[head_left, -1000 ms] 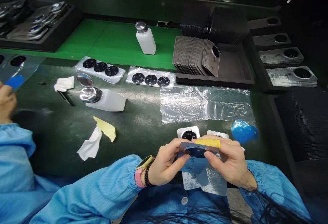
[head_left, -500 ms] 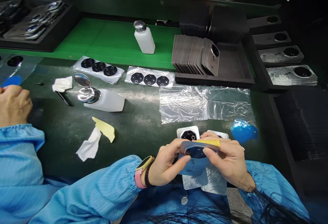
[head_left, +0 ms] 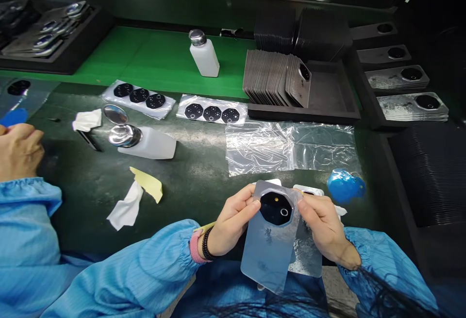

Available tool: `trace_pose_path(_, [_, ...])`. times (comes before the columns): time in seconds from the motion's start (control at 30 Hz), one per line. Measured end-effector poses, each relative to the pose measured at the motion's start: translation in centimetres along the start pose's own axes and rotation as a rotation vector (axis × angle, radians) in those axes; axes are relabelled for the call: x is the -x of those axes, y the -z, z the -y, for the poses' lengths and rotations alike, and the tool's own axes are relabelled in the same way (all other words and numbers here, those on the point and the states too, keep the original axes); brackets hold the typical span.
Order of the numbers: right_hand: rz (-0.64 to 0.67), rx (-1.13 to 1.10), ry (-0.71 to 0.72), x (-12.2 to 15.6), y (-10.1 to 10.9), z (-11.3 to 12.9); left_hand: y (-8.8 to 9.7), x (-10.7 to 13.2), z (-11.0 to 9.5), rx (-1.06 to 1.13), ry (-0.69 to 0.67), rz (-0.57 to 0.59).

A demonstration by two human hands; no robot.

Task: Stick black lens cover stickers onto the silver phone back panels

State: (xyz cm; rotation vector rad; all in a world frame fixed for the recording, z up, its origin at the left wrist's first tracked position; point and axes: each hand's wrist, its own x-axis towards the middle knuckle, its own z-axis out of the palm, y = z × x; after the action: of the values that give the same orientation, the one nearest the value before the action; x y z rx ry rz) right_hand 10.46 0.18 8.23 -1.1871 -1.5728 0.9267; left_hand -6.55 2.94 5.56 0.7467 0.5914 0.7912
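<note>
The grey-blue panel (head_left: 268, 250) partly hides the silvery plate (head_left: 309, 252) behind it.

No readable text, label, brand or number in view.
The held blue-grey panel (head_left: 267, 255), over the near edge of the bench (head_left: 192, 182), bears a dark mark beneath its black octagonal window (head_left: 273, 211), too blurred to tell as print, pattern or reflection. Toward the bench's far edge, the black plates in the left strip (head_left: 139, 95) and right strip (head_left: 212, 113) carry pale spots too small to make out as characters. Dark blotches on the stacked panels (head_left: 400, 107) near the bench's right edge are likewise illegible.
</note>
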Motion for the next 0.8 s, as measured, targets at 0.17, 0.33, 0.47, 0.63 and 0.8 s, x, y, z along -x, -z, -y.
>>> trace_pose_path(0.17, [0.039,0.049,-0.032,0.2,0.0,-0.1,-0.1,-0.1,-0.1,0.045,0.057,-0.018])
trace_pose_path(0.33, [0.023,0.085,0.0,0.6,-0.3,-0.4,0.1,-0.3,0.4,0.125,0.076,-0.002])
trace_pose_path(0.47, [0.019,0.091,-0.016,0.7,-0.4,-0.3,0.5,-0.4,0.8,0.104,0.046,0.025])
trace_pose_path(0.63, [0.003,0.077,-0.076,0.7,-0.5,-0.3,0.7,-0.7,0.8,0.133,0.102,-0.026])
trace_pose_path(0.8, [0.08,0.028,-0.127,0.8,-0.4,-0.2,0.8,-1.1,0.6,0.226,0.211,-0.066])
